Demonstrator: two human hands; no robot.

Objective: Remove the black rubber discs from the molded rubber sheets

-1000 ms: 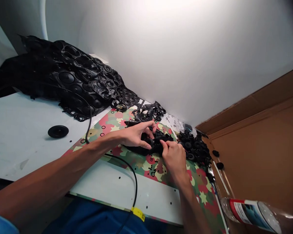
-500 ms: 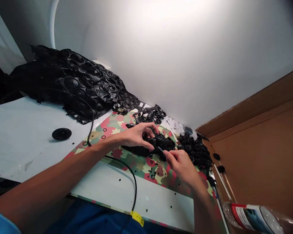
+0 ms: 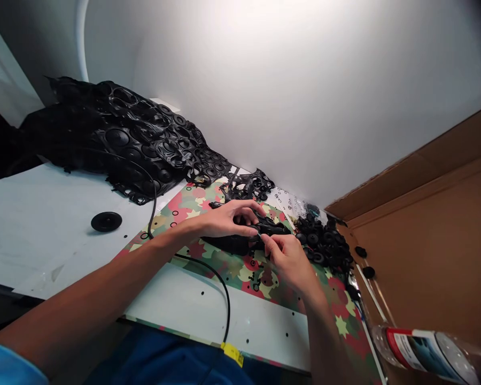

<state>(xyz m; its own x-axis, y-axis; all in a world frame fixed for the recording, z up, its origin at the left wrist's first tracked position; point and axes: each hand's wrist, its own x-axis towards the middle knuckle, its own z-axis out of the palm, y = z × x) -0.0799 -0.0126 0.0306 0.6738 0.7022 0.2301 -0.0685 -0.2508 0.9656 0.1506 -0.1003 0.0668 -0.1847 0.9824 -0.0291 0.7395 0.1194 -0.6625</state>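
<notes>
My left hand (image 3: 232,220) is curled with its fingers and thumb around part of a black moulded rubber sheet (image 3: 228,245), which lies bunched on the camouflage-patterned mat. My right hand (image 3: 285,255) is closed in a pinch on a slim metal tool (image 3: 258,233); only its light tip shows, so its exact kind is unclear. That tip touches or nearly touches the rubber beside my left thumb. Right of the hands lies a heap of loose black round rubber parts (image 3: 324,243). Rubber scraps (image 3: 246,186) sit just behind the left hand.
A large pile of black rubber sheets (image 3: 116,133) covers the back left. One black disc (image 3: 106,221) lies on the white surface. A black cable (image 3: 208,271) with a yellow tag (image 3: 232,354) crosses the front. A labelled clear bottle (image 3: 420,350) and a cardboard wall (image 3: 428,230) stand right.
My right hand has moved up and left, bringing the metal tool against my left thumb's side of the rubber. The left thumb has straightened toward it. The view has shifted slightly.
</notes>
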